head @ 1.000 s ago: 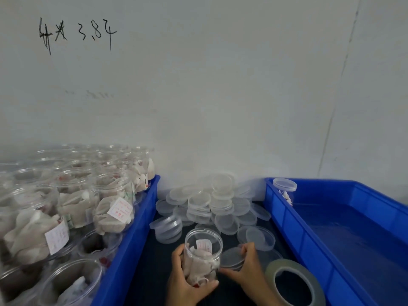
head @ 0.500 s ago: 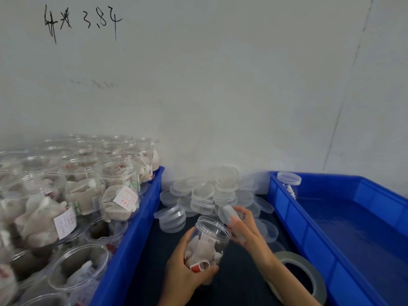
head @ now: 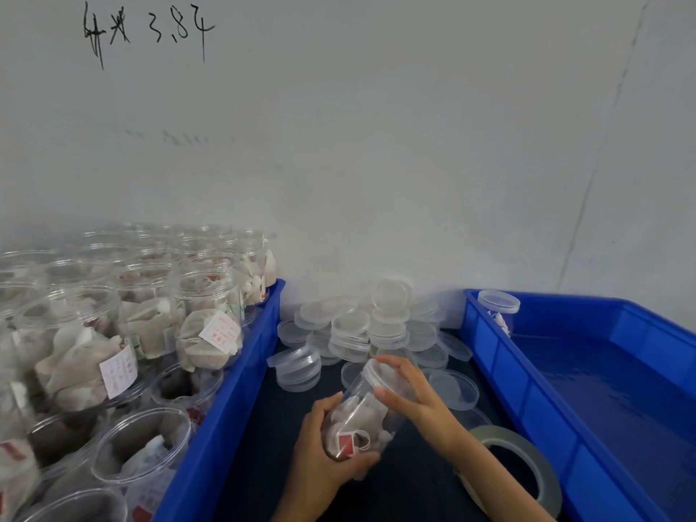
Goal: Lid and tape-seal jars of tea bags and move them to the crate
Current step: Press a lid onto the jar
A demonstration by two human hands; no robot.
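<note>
A clear jar of tea bags is tilted with its mouth pointing away, above the dark surface. My left hand grips its lower body from below. A clear lid sits on the jar's mouth, and my right hand curls over it with fingers on the rim. To the right, a blue crate holds one lidded jar in its far left corner. A roll of tape lies flat beside my right forearm.
A blue crate on the left is packed with several open jars of tea bags. A heap of loose clear lids lies against the grey wall behind my hands. The dark surface runs between both crates.
My right hand picked up a lid from the surface and brought it onto the jar's mouth. My left hand lifted and tilted the jar away from me.
</note>
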